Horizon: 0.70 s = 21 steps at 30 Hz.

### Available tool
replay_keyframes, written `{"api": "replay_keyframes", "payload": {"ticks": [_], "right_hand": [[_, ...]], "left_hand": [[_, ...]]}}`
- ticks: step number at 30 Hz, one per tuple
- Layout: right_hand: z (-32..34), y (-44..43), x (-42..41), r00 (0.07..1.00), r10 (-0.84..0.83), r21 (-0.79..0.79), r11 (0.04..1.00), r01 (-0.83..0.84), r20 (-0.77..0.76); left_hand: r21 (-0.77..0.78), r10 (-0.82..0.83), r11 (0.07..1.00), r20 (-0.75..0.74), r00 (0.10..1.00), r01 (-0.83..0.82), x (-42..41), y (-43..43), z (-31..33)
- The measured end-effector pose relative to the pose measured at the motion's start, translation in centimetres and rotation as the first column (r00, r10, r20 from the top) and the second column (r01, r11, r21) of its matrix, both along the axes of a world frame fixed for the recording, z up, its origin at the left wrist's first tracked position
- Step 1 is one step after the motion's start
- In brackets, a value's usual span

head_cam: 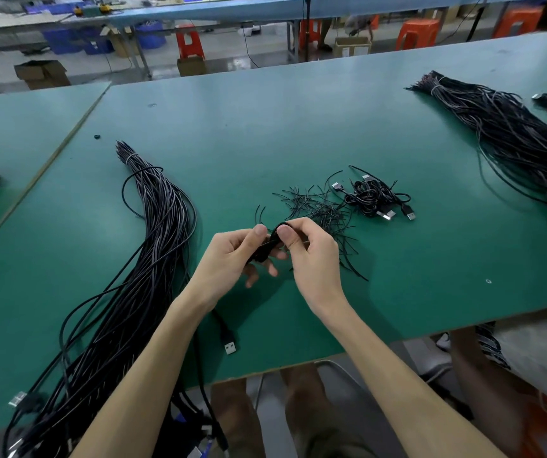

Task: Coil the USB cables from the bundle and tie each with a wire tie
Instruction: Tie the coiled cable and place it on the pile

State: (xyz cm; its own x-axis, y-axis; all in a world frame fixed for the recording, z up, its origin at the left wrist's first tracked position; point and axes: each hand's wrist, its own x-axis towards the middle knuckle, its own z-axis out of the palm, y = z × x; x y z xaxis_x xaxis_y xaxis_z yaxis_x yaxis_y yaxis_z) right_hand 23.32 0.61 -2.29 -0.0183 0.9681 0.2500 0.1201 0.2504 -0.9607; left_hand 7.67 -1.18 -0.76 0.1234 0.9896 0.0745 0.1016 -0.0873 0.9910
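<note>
Head camera looks forward and down; close over green table [298, 127].

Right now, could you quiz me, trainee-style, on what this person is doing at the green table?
1. True or false: the left hand and right hand both grip the coiled cable.
2. The loose wire ties lie: A) left of both hands, B) just beyond the right hand, C) behind the wrists.
3. Fill in: the finished coils lie to the ___ of the wire ties.
Key: 1 true; 2 B; 3 right.
</note>
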Motion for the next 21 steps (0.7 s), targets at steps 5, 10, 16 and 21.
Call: {"api": "replay_keyframes", "payload": {"ticks": [5,10,16,21], "right_hand": [[0.1,-0.1,0.0,0.999,0.025,0.020,0.999,-0.026,0.040],[0.5,-0.5,0.0,0.998,0.068,0.074,0.995,-0.067,-0.008],[0.5,-0.7,-0.1,0.995,0.100,0.125,0.987,-0.097,-0.021],[0.5,-0.6,-0.4,0.991,0.132,0.114,0.984,-0.134,0.019]], "left_hand": [[0.017,0.030,0.999,-0.038,0.999,-0.030,-0.3,0.2,-0.1],[-0.075,0.004,0.997,0.084,0.996,0.002,-0.4,0.0,0.1],[-0.128,0.028,0.992,0.181,0.983,-0.005,-0.9,0.0,0.1],[-0.068,0.020,0.998,0.241,0.970,-0.004,-1.3,0.1,0.1]]}}
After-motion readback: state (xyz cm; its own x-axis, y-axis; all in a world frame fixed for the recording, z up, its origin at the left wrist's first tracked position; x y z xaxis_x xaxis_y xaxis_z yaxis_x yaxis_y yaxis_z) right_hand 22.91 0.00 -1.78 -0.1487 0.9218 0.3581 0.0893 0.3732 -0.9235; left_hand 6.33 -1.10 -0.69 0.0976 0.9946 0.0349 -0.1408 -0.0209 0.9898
